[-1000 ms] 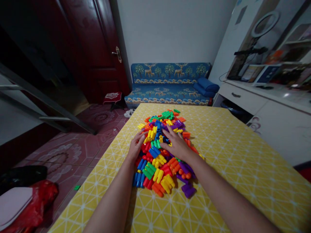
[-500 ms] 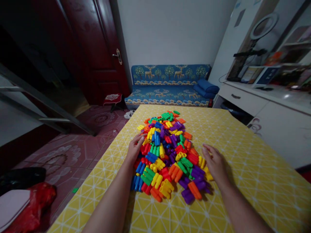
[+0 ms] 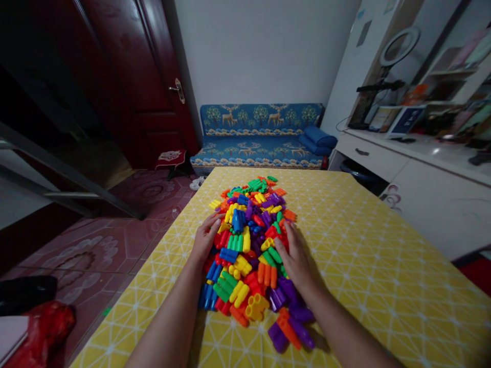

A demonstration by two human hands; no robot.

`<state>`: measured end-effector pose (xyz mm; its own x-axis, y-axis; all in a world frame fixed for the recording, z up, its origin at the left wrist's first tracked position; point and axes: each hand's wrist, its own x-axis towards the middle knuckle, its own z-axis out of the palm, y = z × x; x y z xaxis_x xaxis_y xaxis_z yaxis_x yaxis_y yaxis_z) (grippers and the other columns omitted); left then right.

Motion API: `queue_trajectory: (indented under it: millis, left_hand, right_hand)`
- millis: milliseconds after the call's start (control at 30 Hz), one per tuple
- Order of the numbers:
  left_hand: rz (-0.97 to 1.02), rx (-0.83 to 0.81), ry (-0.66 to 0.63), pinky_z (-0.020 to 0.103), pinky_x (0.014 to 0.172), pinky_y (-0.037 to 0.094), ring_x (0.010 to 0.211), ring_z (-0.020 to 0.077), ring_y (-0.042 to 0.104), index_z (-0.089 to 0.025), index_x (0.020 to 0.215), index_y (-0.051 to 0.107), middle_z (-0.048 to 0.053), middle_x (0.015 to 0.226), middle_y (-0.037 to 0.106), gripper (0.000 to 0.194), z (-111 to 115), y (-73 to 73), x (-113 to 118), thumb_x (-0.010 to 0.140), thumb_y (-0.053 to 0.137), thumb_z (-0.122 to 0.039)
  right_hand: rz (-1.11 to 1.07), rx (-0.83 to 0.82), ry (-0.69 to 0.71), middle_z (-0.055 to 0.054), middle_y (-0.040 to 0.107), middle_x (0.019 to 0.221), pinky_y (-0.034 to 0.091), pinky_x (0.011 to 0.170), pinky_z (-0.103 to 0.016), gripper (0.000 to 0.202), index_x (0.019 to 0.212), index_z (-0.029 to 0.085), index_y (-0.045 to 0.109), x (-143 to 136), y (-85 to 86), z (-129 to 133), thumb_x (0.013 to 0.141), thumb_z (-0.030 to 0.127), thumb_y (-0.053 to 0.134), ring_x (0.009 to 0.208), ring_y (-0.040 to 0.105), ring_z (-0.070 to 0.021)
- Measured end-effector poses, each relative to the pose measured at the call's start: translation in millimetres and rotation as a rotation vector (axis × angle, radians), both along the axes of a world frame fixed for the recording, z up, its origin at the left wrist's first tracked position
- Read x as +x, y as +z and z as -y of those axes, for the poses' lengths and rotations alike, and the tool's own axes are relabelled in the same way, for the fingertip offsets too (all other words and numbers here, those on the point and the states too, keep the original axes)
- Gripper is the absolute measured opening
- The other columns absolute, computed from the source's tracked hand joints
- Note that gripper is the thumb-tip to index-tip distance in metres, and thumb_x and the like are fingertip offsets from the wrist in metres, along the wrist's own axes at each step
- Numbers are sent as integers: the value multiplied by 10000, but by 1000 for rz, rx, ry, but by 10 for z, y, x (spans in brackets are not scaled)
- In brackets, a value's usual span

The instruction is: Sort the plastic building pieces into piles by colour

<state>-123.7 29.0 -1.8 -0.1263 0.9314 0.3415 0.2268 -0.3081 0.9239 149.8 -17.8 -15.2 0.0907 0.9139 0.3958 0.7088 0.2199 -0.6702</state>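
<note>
Left hand (image 3: 205, 239): fingers loosely bent, at left edge of block pile (image 3: 242, 265); whether it grips a piece, cannot tell. Right hand (image 3: 296, 255): open, thumb apart from extended fingers, over right edge, nothing seen in grasp. Pile lies between both hands on yellow tablecloth (image 3: 364, 245). Orange block (image 3: 288, 329) among purple ones at near right end.

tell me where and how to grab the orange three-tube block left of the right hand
I'd pinch the orange block across its two outer tubes, coming from above, probably with the right hand, which is the nearer one. Its tubes lie side by side with their tops uncovered, while a red block crowds its left.
</note>
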Motion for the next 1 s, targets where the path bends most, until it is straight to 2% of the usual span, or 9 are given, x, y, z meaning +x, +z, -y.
queue_trajectory:
  millis: [133,267,333,400,467,567,667,733,1000]
  left_hand:
    - [-16,8,11,461,1158,309,1332,301,480,-190,1131,729,114,1348,613,495,3,8,7,848,586,-571]
    - [-36,1,18,476,1165,296,1343,304,467,-190,1160,716,123,1368,595,528,13,17,12,853,562,-591]
    - [-37,10,21,473,1174,282,1365,298,442,-195,1186,703,119,1399,569,534,22,25,14,858,556,-588]
    - [-43,18,38,464,1187,259,1398,285,399,-203,1218,686,108,1431,541,529,34,35,16,870,545,-575]
    - [-54,15,54,459,1195,242,1417,277,372,-210,1238,674,99,1456,517,521,45,46,17,885,528,-563]
    - [-54,1,59,464,1193,246,1408,283,385,-210,1235,676,95,1461,512,520,54,58,20,893,510,-566]
    - [-47,0,60,464,1188,260,1390,289,411,-211,1224,682,91,1446,528,521,54,66,26,891,508,-573]
    - [-42,0,60,459,1186,267,1384,290,420,-211,1221,683,88,1443,532,521,57,71,30,891,508,-574]
    - [-30,-14,55,467,1182,274,1387,295,415,-220,1191,701,81,1456,520,489,67,72,24,900,507,-562]
  right_hand:
    - [22,-2,-1,-188,193,1606,207,1177,-603,781,1531,137,275,-241,-120,-132,936,634,363,1493,134,-348]
    - [22,-74,55,-169,135,1624,159,1182,-610,813,1528,152,302,-306,-56,-133,907,668,404,1497,69,-361]
    - [-56,-79,113,-138,218,1611,204,1189,-560,726,1478,181,410,-244,14,-134,920,646,390,1492,155,-326]
    - [-192,-53,148,-114,423,1518,313,1163,-469,588,1346,206,564,-119,69,-187,958,581,332,1427,353,-263]
    - [-305,8,89,-94,624,1317,432,1074,-390,496,1187,227,654,54,92,-309,971,506,305,1257,553,-212]
    - [-318,83,-85,-93,699,1142,477,1001,-388,378,1089,217,668,339,78,-590,903,428,415,1109,627,-221]
    - [-193,47,-167,-119,664,1223,433,1044,-427,388,1144,194,650,547,65,-883,833,376,507,1178,585,-250]
    - [-114,1,-176,-118,626,1303,403,1072,-429,435,1230,199,617,603,72,-1051,856,386,498,1230,554,-249]
    - [-65,-141,-134,-205,441,1483,279,1154,-468,701,1444,79,426,419,80,-1725,931,552,355,1383,402,-296]
